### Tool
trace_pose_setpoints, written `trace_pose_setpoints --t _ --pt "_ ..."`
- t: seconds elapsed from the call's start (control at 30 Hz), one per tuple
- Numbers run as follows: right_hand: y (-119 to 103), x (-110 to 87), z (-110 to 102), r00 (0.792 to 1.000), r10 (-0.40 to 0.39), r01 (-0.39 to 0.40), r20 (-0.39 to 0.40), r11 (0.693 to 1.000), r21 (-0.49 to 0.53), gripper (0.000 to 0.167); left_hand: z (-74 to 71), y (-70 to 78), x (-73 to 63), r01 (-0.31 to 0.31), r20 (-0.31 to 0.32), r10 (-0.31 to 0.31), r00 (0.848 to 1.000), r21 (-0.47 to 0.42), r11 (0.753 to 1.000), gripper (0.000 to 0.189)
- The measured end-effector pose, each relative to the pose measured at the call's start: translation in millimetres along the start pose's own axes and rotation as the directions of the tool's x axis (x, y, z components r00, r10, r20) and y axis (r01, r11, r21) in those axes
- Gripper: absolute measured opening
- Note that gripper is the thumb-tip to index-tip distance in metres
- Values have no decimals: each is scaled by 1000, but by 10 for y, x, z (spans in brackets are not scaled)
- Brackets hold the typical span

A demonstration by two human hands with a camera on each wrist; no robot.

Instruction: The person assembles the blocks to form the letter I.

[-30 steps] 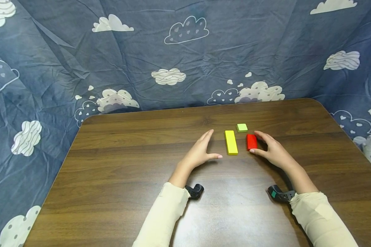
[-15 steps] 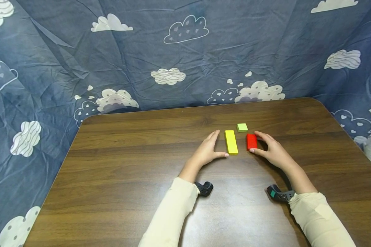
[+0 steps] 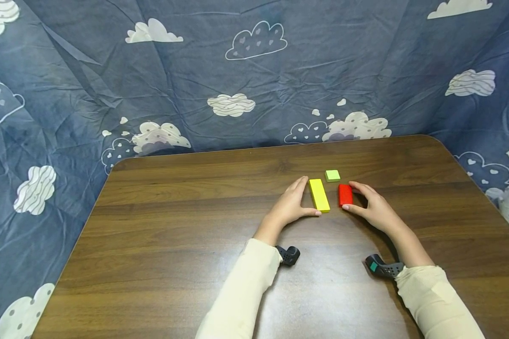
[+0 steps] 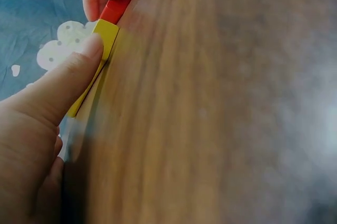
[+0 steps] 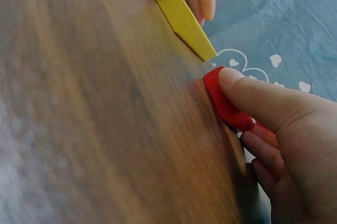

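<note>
A long flat yellow block (image 3: 319,196) lies on the table at a slight slant. My left hand (image 3: 289,203) grips it lengthwise, thumb at the near end and fingers by the far end. To its right, a shorter red block (image 3: 345,195) sits between the thumb and fingers of my right hand (image 3: 378,208). The right wrist view shows that thumb pressed on the near end of the red block (image 5: 225,97). A small light green block (image 3: 332,176) rests just behind the gap between the two, with neither hand on it.
The brown wooden table (image 3: 174,226) ends at a rounded back edge. Behind it hangs a blue cloth (image 3: 254,84) with a cloud print. Each wrist wears a black camera mount, such as the left one (image 3: 290,255).
My left hand has moved right to the yellow block and taken hold of it. The block's near end has swung slightly right. My right hand stays at the red block.
</note>
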State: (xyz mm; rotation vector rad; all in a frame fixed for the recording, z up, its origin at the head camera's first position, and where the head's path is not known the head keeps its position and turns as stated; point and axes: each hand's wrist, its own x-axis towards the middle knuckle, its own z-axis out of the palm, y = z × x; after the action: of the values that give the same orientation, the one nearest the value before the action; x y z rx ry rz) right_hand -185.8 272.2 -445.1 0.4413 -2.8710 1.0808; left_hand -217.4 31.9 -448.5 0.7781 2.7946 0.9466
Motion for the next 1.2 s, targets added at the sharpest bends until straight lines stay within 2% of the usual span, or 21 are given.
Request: trace_pose_setpoints --t 0.37,0.6,0.83,1.2 --pt "12 2 8 1000 1 -1 4 1000 1 69 0 47 70 -21 38 19 999 66 998 100" --pt "9 2 7 1000 -4 4 2 1000 7 68 -17 41 53 -21 25 21 999 -13 1000 97" --pt "9 2 9 1000 -6 6 2 1000 6 67 -103 20 7 -32 -1 32 999 -77 996 97" --pt "14 -5 8 1000 -27 27 -15 1000 11 65 -345 -18 -153 -91 -29 90 996 -68 993 99"
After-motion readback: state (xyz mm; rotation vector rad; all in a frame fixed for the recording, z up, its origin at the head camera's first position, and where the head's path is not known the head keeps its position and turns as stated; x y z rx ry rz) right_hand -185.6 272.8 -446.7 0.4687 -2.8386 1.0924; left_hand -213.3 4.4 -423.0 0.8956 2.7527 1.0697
